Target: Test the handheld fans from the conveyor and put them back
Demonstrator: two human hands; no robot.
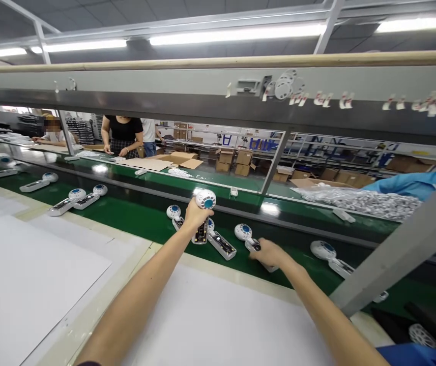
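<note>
My left hand [196,214] is closed around the neck of a white device with a round head and blue centre [205,199], lifted over the green conveyor belt [134,217]. Its open handle, showing dark insides, hangs below my fingers. Right beside it, another white device [221,245] lies on the belt, and one more [173,212] is partly behind my wrist. My right hand [269,252] has its fingers closed on the handle of a further white device [243,232], which rests on the belt with its round head pointing up and left.
More white devices [82,197] lie along the belt at left, another [323,250] at right. A slanted metal post [401,249] stands at right. White sheets [30,284] cover the near table. A person [123,134] stands across; a blue sleeve [408,184] is at far right.
</note>
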